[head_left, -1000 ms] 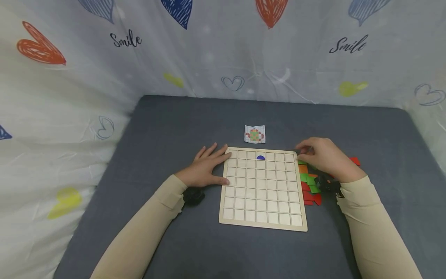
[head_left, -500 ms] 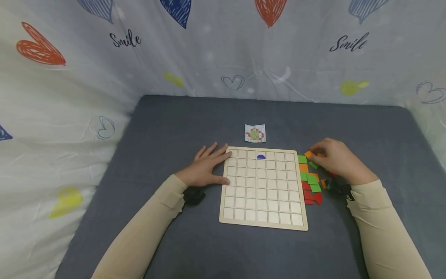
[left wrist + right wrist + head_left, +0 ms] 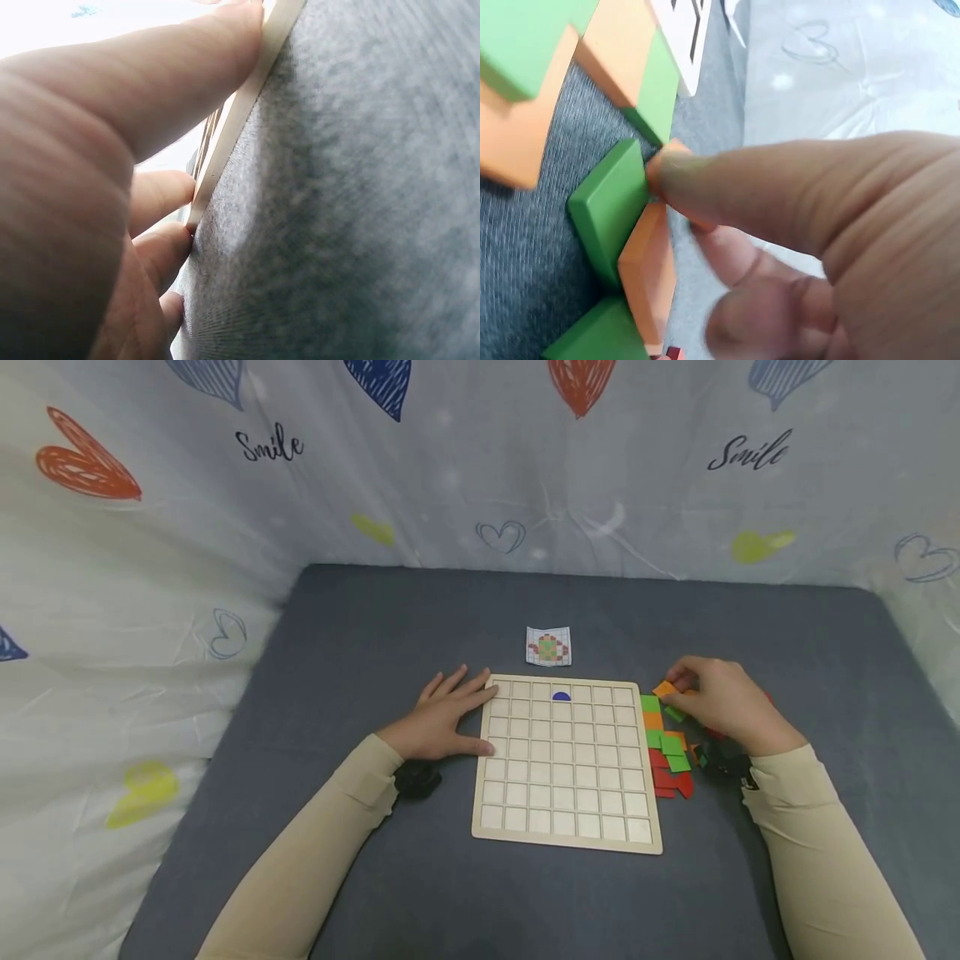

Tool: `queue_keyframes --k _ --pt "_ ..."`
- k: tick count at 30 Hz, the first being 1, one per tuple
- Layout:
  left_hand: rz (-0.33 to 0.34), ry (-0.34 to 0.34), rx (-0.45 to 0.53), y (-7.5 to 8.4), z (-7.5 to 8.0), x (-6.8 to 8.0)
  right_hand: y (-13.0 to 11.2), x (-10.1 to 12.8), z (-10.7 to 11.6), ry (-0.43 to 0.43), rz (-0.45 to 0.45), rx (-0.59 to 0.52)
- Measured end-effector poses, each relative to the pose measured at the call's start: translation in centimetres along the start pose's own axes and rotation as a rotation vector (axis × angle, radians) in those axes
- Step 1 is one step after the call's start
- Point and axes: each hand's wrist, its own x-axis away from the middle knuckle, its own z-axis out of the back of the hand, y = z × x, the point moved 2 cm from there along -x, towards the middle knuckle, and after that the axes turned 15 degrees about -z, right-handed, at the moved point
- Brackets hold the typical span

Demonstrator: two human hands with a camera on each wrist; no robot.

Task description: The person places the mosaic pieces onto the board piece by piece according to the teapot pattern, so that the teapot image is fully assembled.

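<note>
A pale wooden grid board (image 3: 566,777) lies on the dark table, with a blue half-round piece (image 3: 562,697) in its top row. My left hand (image 3: 438,722) rests along the board's left edge, fingers spread. Off the board's upper right corner, my right hand (image 3: 720,697) pinches an orange tile (image 3: 663,688) between thumb and fingers. The right wrist view has the thumb over this orange tile (image 3: 676,146), close to a green tile (image 3: 607,210) and another orange tile (image 3: 649,270) on the cloth. Some tiles are hidden beneath the right hand.
Several green, orange and red tiles (image 3: 660,758) lie in a loose, partly overlapping heap along the board's right edge. Behind the board lies a small card (image 3: 548,647) with a coloured grid pattern. A printed cloth (image 3: 645,468) hangs at the table's far side.
My right hand has moved right from the board's upper right corner and now pinches an orange tile, little changed over the last half second. The left hand has stayed on the board.
</note>
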Motion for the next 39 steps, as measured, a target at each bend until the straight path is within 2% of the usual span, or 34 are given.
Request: queue_keyframes --k 8,14,26,34,39 --pt "-0.003 0.0 -0.005 0.1 0.1 0.1 -0.8 0.5 0.5 0.058 -0.013 -0.023" --pt "-0.006 -0.002 0.0 0.1 0.1 0.2 -2.4 0.8 0.1 0.054 0.047 -0.02" --pt "0.0 0.0 -0.015 0.1 0.1 0.1 -6.6 0.8 -2.2 0.056 0.159 0.0" --pt "0.016 0.006 -0.011 0.0 0.0 0.1 -9.4 0.6 -2.7 0.019 0.221 0.037" --pt "0.02 0.002 -0.015 -0.1 -0.1 0.1 -10.6 1.0 -3.3 -0.033 0.27 0.013"
